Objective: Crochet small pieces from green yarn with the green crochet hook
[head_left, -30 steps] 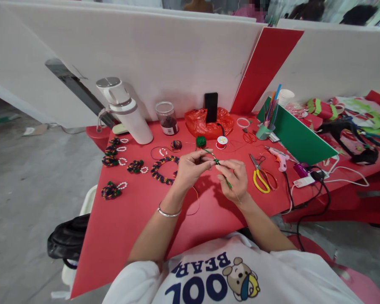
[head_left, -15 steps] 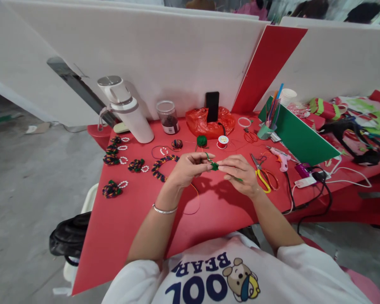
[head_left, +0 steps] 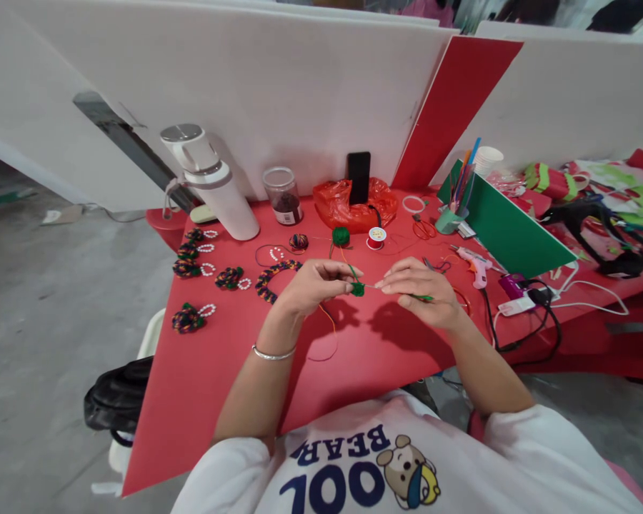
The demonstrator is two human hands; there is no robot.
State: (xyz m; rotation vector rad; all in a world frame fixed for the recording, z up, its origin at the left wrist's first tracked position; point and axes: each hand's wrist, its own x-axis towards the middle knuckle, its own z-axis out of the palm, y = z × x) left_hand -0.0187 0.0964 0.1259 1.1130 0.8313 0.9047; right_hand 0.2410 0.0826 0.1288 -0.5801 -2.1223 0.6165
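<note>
My left hand [head_left: 313, 285] pinches a small green knot of cord [head_left: 358, 288] above the red table [head_left: 219, 385]. My right hand [head_left: 423, 293] pinches the green cord's [head_left: 422, 297] other end a short way to the right, so a thin strand runs taut between both hands. An orange thread [head_left: 329, 335] hangs below my left hand and loops on the table. A multicoloured braided ring [head_left: 273, 277] lies just left of my left hand.
Several small braided knots with white bead loops [head_left: 193, 285] lie at the left. At the back stand a white flask [head_left: 214, 185], a jar [head_left: 281, 196], a red bag with a black phone [head_left: 358, 196], a green cord ball [head_left: 341, 236] and a thread spool [head_left: 376, 238]. A glue gun [head_left: 474, 265] and cables lie right.
My right hand has moved right and away from my left, pulling the green cord out tight. The loose cord has drawn up into a small knot at my left fingertips, and the yellow scissors are hidden now.
</note>
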